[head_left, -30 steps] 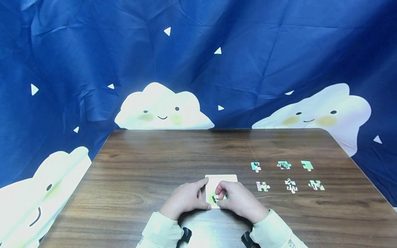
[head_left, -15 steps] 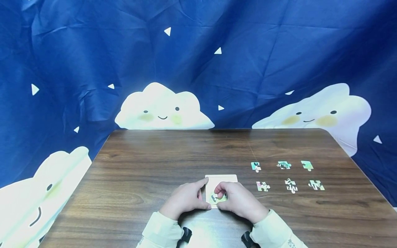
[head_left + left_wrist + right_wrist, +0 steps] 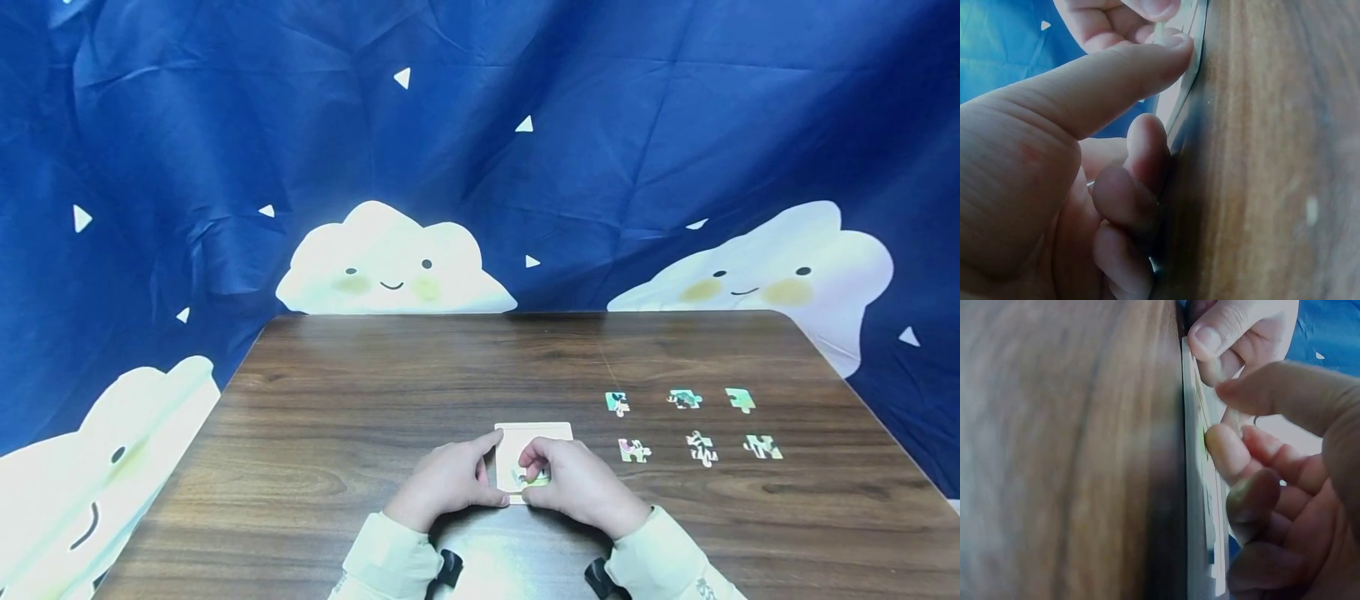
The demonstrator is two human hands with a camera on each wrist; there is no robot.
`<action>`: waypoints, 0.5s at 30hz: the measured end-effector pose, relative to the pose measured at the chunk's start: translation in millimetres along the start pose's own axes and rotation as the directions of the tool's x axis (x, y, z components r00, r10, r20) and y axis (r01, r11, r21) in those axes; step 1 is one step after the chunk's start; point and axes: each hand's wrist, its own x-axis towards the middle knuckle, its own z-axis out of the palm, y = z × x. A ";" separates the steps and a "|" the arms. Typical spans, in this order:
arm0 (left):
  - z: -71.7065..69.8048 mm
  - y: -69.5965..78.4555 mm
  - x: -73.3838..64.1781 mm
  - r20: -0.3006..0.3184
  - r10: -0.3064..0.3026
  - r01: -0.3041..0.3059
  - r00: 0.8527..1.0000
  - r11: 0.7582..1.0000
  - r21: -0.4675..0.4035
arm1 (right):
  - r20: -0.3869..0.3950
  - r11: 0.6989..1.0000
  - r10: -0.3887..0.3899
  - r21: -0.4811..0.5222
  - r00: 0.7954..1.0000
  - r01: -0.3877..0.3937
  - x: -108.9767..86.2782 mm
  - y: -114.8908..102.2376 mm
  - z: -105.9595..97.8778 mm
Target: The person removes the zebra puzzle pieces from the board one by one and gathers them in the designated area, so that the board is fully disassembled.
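Against the tray [image 3: 513, 446], the left hand [image 3: 452, 478] rests outstretched; the right hand [image 3: 576, 480], grip unclear, half-hides a piece [image 3: 537, 482].

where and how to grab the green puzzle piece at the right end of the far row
Pinch the green puzzle piece across its far and near edges, probably from above with the right hand, the nearer one. It lies flat on the table, so only its thin rim offers a hold, and its far edge looks straight.
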 end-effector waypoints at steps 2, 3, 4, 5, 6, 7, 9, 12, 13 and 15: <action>-0.2 0.0 -0.1 -0.002 0.002 -0.002 1.000 1.000 0.000 | 0.007 0.999 -0.004 0.034 1.000 0.004 -0.9 -0.8 -1.5; -0.4 0.0 -0.2 -0.003 0.005 -0.005 1.000 1.000 0.000 | 0.011 0.998 -0.005 0.055 1.000 0.004 -1.4 -1.3 -2.5; -0.6 0.1 -0.2 -0.004 0.008 -0.008 1.000 1.000 0.002 | 0.013 0.997 -0.008 0.077 1.000 0.007 -2.5 -2.0 -3.9; -0.9 0.2 -0.2 -0.005 0.009 -0.009 1.000 1.000 0.002 | 0.015 0.995 -0.015 0.101 1.000 0.013 -3.8 -2.6 -5.6; -1.2 0.4 -0.4 -0.006 0.008 -0.008 1.000 1.000 0.001 | 0.014 0.993 -0.020 0.119 1.000 0.018 -5.2 -3.4 -7.5; -1.5 0.5 -0.5 -0.007 0.009 -0.009 1.000 1.000 0.003 | 0.012 0.991 -0.029 0.134 1.000 0.027 -7.0 -4.3 -9.4; -1.7 0.9 -0.6 -0.005 0.009 -0.009 1.000 1.000 0.000 | 0.005 0.989 -0.037 0.145 0.999 0.036 -11.2 -4.5 -12.4; -1.7 1.2 -0.7 0.000 0.003 -0.003 1.000 1.000 -0.005 | -0.006 0.988 -0.038 0.150 0.999 0.038 -18.6 -2.2 -15.0; -1.6 1.3 -0.5 0.001 0.003 -0.003 1.000 1.000 -0.008 | -0.009 0.988 -0.038 0.151 0.999 0.039 -21.3 -0.4 -15.4; -1.2 1.4 -0.2 0.004 0.000 0.000 1.000 1.000 -0.011 | -0.019 0.988 -0.033 0.149 0.999 0.035 -26.3 4.2 -15.8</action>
